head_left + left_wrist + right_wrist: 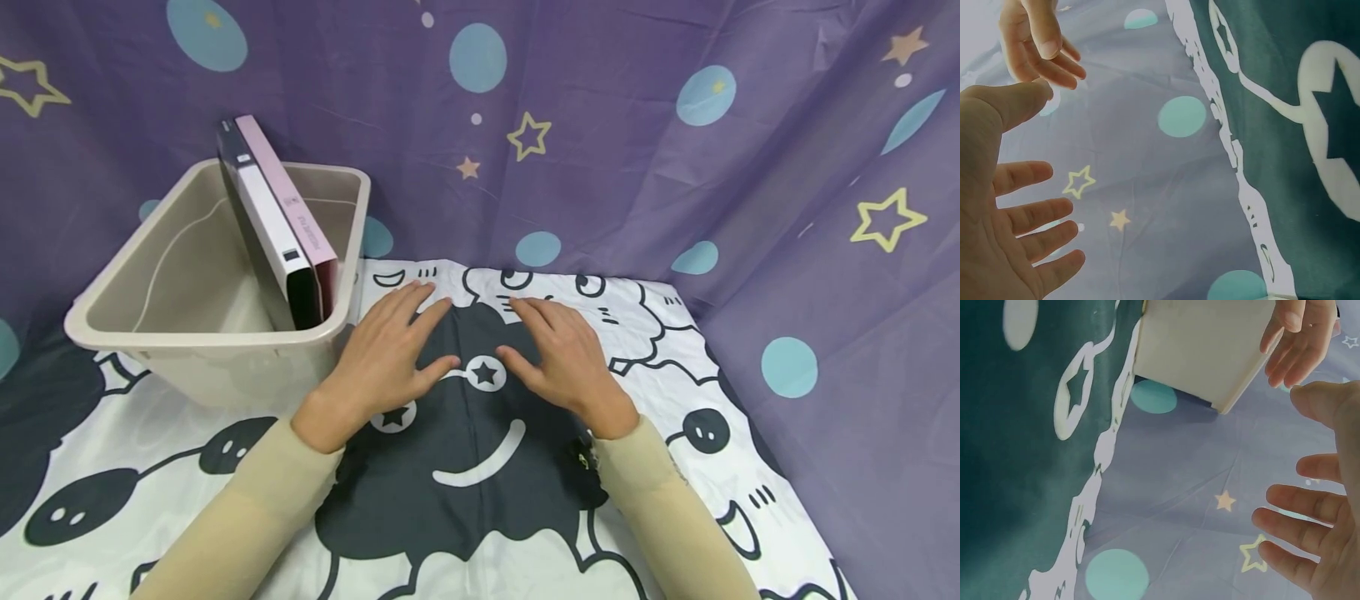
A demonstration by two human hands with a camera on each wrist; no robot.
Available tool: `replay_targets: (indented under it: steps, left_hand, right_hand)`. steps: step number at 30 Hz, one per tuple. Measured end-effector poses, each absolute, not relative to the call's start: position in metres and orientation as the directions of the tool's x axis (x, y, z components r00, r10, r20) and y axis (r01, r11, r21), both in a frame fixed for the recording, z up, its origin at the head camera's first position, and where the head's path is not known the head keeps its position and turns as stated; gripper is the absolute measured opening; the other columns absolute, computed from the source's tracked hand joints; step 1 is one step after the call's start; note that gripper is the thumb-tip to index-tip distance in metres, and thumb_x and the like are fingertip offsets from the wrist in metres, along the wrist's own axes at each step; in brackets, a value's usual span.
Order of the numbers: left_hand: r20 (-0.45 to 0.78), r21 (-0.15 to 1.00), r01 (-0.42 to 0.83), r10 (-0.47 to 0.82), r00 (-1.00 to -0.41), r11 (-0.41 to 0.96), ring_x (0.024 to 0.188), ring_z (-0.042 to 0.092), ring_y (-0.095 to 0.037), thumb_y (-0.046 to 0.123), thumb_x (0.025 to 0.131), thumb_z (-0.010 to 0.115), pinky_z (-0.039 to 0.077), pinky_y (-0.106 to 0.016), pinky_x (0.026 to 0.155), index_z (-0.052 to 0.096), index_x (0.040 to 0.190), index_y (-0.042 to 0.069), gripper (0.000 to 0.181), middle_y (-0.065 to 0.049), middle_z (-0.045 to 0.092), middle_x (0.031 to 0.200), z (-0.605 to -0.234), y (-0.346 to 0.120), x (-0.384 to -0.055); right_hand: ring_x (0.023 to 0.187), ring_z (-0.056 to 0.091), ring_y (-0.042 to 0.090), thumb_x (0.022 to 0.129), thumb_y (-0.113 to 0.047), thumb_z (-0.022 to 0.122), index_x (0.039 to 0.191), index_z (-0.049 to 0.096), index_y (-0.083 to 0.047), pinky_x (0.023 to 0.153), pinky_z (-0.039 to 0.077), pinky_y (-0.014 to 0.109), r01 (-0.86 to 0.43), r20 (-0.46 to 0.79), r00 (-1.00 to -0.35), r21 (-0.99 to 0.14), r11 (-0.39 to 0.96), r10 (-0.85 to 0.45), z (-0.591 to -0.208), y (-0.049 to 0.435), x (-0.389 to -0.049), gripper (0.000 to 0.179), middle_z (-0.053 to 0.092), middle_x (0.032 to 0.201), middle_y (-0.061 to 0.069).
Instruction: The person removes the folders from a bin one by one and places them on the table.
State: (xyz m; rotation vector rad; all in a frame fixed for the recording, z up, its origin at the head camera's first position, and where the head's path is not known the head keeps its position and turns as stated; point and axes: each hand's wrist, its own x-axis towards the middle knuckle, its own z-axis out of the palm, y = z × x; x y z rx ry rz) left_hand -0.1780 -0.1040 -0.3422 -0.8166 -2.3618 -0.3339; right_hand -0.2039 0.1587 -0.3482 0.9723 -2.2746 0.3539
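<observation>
Our left hand, spread and empty like our right hand, has the bin nearer, at ten o'clock.

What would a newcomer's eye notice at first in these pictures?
Probably the bare left hand and bare right hand, empty over the black-and-white cartoon-printed cloth in the middle of the head view. Next, at left, the rectangular beige plastic bin, where what look like a black-and-white book and a pink book jut above the rim.
</observation>
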Motion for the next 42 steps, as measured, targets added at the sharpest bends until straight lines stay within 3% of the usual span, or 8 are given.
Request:
replay_targets:
  steps: [12, 20, 42]
  left_hand:
    - [0.644, 0.052, 0.631, 0.457, -0.614, 0.774, 0.129, 0.041, -0.037, 0.043, 0.078, 0.075, 0.030, -0.049, 0.108, 0.056, 0.130, 0.004, 0.068, -0.020, 0.049, 0.136, -0.323, -0.103, -0.165]
    - [0.686, 0.058, 0.656, 0.447, -0.574, 0.753, 0.130, 0.040, -0.038, 0.040, 0.078, 0.075, 0.031, -0.050, 0.107, 0.057, 0.127, 0.003, 0.065, -0.020, 0.051, 0.133, -0.315, -0.102, -0.161]
    - [0.748, 0.068, 0.686, 0.417, -0.516, 0.725, 0.128, 0.043, -0.037, 0.036, 0.076, 0.076, 0.030, -0.049, 0.108, 0.059, 0.125, 0.001, 0.063, -0.020, 0.053, 0.131, -0.298, -0.104, -0.153]
  right_hand:
    - [0.109, 0.057, 0.028, 0.087, -0.046, 0.061, 0.132, 0.056, -0.007, 0.093, 0.044, 0.044, -0.750, 0.679, -0.480, 0.010, 0.661, -0.555, -0.333, 0.154, -0.191, 0.060, 0.060, 0.121, 0.011]
    - [0.107, 0.058, 0.027, 0.087, -0.045, 0.061, 0.130, 0.057, -0.006, 0.092, 0.046, 0.043, -0.769, 0.691, -0.457, 0.008, 0.639, -0.560, -0.331, 0.152, -0.189, 0.058, 0.061, 0.119, 0.010]
    - [0.109, 0.057, 0.024, 0.088, -0.045, 0.060, 0.130, 0.057, -0.006, 0.093, 0.045, 0.040, -0.772, 0.675, -0.469, 0.000, 0.636, -0.569, -0.329, 0.146, -0.189, 0.058, 0.060, 0.121, 0.007]
